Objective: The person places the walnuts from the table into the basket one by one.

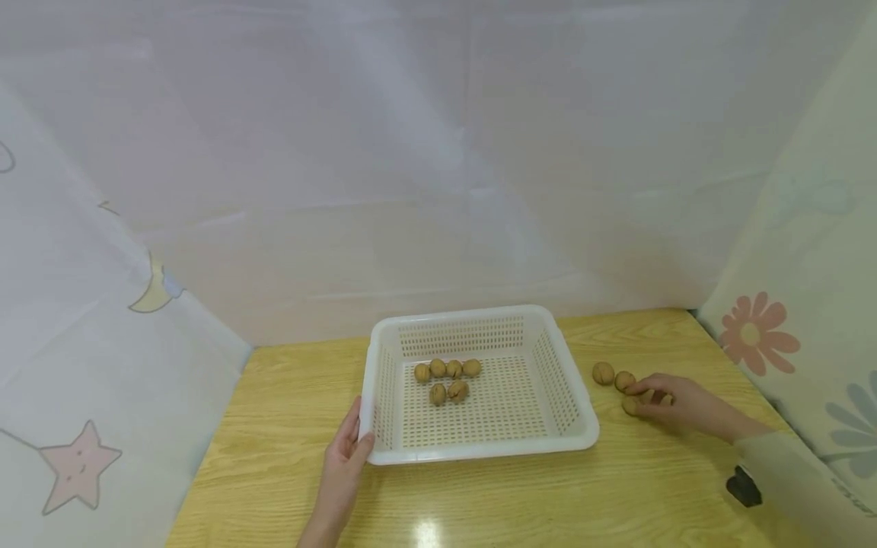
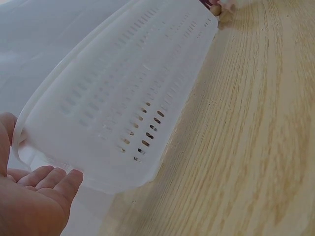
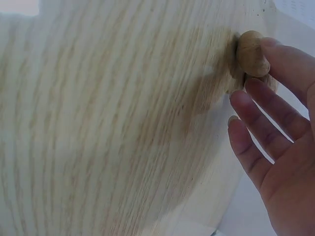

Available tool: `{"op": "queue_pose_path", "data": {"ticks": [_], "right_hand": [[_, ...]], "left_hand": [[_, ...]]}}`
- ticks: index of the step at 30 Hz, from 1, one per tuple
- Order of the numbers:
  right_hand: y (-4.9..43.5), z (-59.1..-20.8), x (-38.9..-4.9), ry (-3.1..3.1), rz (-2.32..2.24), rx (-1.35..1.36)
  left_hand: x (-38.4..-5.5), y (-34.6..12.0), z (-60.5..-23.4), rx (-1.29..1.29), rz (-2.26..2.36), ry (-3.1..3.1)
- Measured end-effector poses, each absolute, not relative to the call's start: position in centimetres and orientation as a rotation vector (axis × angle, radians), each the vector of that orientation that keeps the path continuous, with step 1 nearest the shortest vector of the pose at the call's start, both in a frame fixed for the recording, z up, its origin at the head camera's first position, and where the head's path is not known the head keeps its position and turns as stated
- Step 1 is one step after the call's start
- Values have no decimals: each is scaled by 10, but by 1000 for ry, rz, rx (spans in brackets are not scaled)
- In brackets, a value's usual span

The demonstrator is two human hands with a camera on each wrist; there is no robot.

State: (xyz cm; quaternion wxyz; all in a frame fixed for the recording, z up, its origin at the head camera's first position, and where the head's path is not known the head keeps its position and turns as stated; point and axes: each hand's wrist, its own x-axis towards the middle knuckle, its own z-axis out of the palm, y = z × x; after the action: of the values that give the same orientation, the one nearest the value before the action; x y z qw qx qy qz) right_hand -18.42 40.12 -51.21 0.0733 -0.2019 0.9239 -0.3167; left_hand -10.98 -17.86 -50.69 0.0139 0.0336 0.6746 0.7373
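A white plastic basket [image 1: 479, 453] with slotted walls stands on the table, and several walnuts [image 1: 438, 394] lie on its floor toward the left. My left hand [image 1: 342, 457] grips the basket's left rim near the front corner, thumb on top and fingers beneath the edge, as the left wrist view also shows. Right of the basket, my right hand [image 1: 674, 403] pinches a walnut [image 3: 252, 53] between thumb and index finger, down at the tabletop. The other fingers are spread and loosely bent. Two more walnuts, one [image 1: 603, 373] nearer the basket and one [image 1: 624, 380] beside my fingertips, rest there.
The wooden table [image 1: 288, 411] carries everything. A pale cloth [image 1: 438, 190] hangs behind it, with printed cloth on both sides. A small black object [image 1: 743, 487] is by my right sleeve.
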Motion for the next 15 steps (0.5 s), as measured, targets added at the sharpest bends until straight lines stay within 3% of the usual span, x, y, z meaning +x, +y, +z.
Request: {"op": "queue_pose_path", "data": {"ticks": [15], "right_hand": [[393, -515, -184, 2817, -908, -690]], "left_hand": [[-110, -178, -506, 96, 2295, 2100]]}}
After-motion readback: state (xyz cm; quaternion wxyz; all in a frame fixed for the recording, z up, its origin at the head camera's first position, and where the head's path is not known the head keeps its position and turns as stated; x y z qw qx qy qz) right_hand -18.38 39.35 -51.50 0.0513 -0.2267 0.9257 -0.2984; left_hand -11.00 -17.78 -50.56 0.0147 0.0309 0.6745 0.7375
